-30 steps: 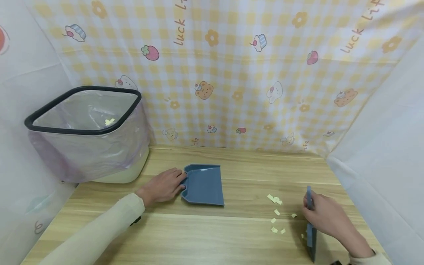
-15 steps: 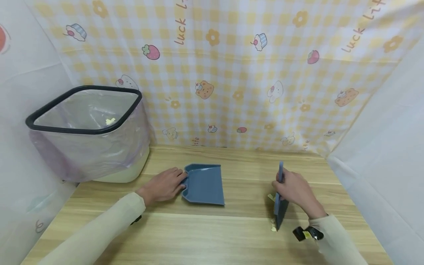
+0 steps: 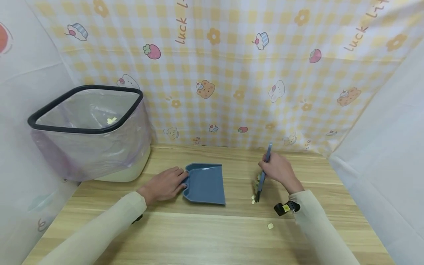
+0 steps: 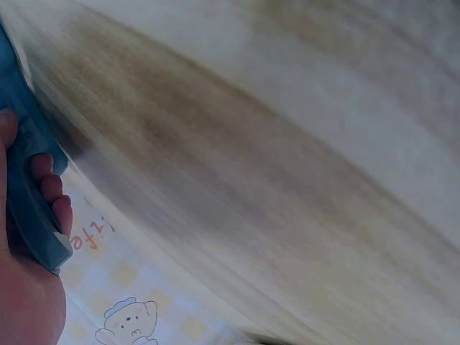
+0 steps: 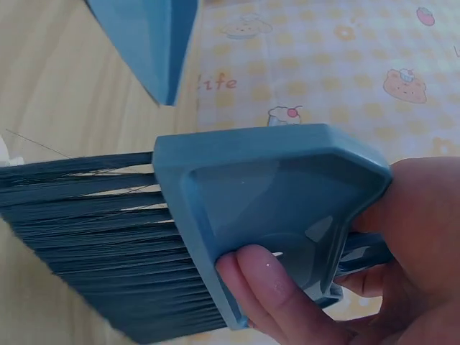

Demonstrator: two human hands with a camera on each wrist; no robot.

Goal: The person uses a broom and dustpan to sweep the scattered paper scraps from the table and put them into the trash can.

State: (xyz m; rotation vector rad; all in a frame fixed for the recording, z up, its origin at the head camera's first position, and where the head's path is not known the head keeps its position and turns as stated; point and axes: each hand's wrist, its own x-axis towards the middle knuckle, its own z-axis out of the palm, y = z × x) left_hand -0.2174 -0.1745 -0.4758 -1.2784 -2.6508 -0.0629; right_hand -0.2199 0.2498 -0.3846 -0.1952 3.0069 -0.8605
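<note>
Over the right half of the table point(image 3: 205, 239), the right hand point(image 3: 279, 170) grips a blue brush point(image 5: 251, 190), its fingers wrapped round the body, the dark bristles point(image 5: 108, 237) pointing down toward the wood. Nearer the middle, the left hand point(image 3: 167, 186) holds the handle of a blue dustpan point(image 3: 206, 184), with fingers curled through the handle in the left wrist view; the pan lies flat, its wide edge facing the brush. Pale yellow scraps point(image 3: 253, 201) lie close along the brush's pan side, blurred and partly hidden, so I cannot count them. One stray scrap point(image 3: 270, 226) sits apart from these, nearer the person. Farther out at the left stands a bag-lined bin point(image 3: 92, 151) with a few pale bits point(image 3: 111, 120) inside. By my reading, the sweeping is partway along: some bits are already binned, none shows in the pan, and the cluster and the stray are uncollected.
</note>
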